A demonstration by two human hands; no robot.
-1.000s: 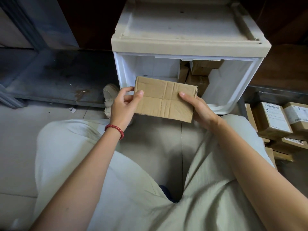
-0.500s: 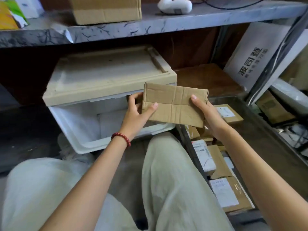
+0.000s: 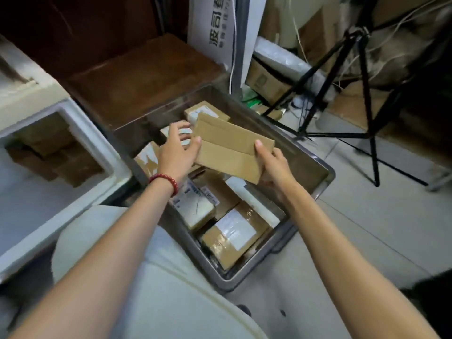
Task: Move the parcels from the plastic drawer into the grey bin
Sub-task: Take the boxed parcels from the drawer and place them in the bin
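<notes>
A flat brown cardboard parcel [image 3: 232, 148] hangs over the middle of the grey bin [image 3: 320, 165]. My right hand [image 3: 274, 165] grips its right end, thumb on top. My left hand [image 3: 177, 150] holds its left end, thumb on the top face, fingers spread behind. Several labelled parcels [image 3: 232, 231] lie inside the bin below. The white plastic drawer [image 3: 97, 148] stands open at the left, with several brown parcels [image 3: 53, 152] at its back.
A black tripod [image 3: 362, 99] stands on the tiled floor right of the bin. A brown wooden shelf [image 3: 146, 72] lies behind the bin. Boxes, white cables and a white printed bag [image 3: 212, 28] crowd the back. My pale trouser legs fill the foreground.
Both hands have carried the brown parcel rightward from the drawer's opening to above the grey bin. My view has swung right with it, so the drawer now lies at the left edge.
</notes>
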